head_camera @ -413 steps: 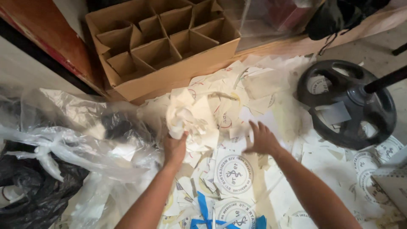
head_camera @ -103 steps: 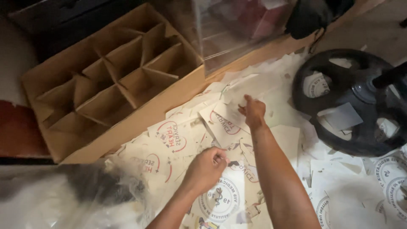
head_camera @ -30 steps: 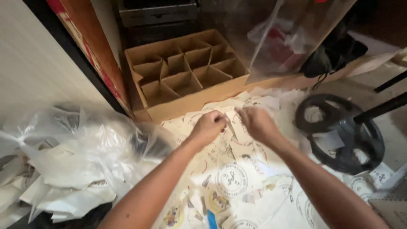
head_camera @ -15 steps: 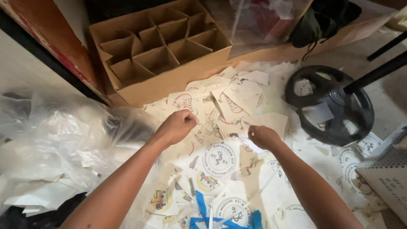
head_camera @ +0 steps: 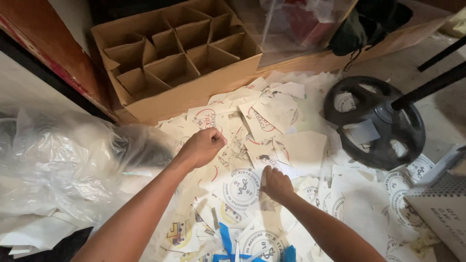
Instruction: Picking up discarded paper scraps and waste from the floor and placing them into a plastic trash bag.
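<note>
While both bare arms reached up from the lower edge of the head view, the left hand (head_camera: 203,147) was curled into a closed fist over the heap of paper sheets (head_camera: 272,160), its knuckles toward twelve o'clock; whether anything was pinched inside the fist could not be told. At about four o'clock from it, and near it, the right hand (head_camera: 275,184) lay on the heap with its fingers drawn together and their tips pressed down onto a sheet with a round emblem (head_camera: 242,187), which lay just beside it at nine o'clock; whether the fingers actually clamped a sheet could not be told. Loose white and cream sheets, many printed with circular emblems, covered the floor from the centre of the view out to five o'clock, overlapping one another at all angles. A brown cardboard box with dividers (head_camera: 177,60) stood at eleven to twelve o'clock from the hands, its compartments open upward, its front wall touching the upper edge of the heap. Crumpled clear plastic sheeting (head_camera: 63,165) lay at nine o'clock, just beside the left forearm. A black round metal base (head_camera: 376,121) with a dark pole rising from its hub rested at two o'clock, partly upon the sheets. Blue strips (head_camera: 225,240) lay at six o'clock, between the forearms.
</note>
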